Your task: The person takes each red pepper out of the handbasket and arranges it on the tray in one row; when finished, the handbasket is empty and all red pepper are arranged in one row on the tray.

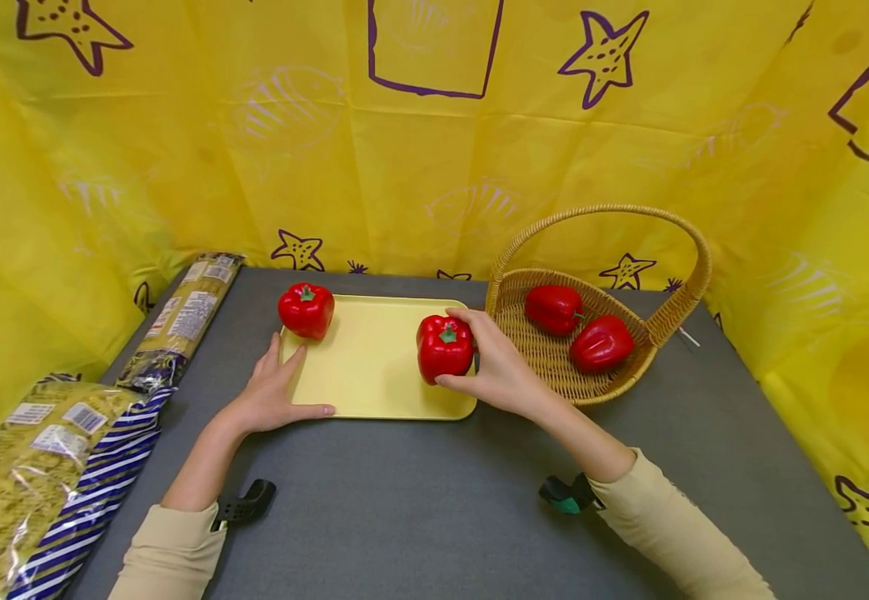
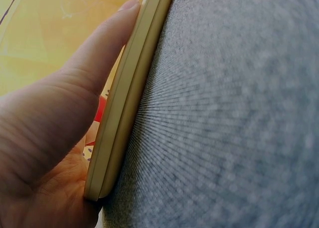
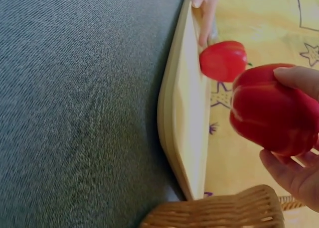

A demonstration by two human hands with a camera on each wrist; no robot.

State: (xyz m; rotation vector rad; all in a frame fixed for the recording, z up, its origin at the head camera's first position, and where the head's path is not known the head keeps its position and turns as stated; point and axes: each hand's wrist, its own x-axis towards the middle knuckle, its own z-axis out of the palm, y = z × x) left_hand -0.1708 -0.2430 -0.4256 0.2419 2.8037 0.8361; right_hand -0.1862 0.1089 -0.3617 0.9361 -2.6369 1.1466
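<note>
My right hand [image 1: 500, 360] grips a red bell pepper [image 1: 445, 348] between thumb and fingers above the right part of a yellow tray [image 1: 374, 358]. In the right wrist view this pepper [image 3: 274, 111] appears apart from the tray [image 3: 182, 98]. My left hand [image 1: 272, 392] touches the tray's front left corner with fingers spread, and its thumb lies along the front rim, as the left wrist view shows. A second red bell pepper [image 1: 307, 310] sits at the tray's back left corner, stem up. Two more red peppers [image 1: 553, 309] lie inside a wicker basket [image 1: 535, 367] on the right.
The basket's tall handle [image 1: 599, 210] arches up beside the tray. On the left lie a bag of pasta [image 1: 44, 458] and a longer pasta packet [image 1: 187, 317]. A yellow patterned curtain [image 1: 404, 167] encloses the back and sides of the grey table [image 1: 404, 517].
</note>
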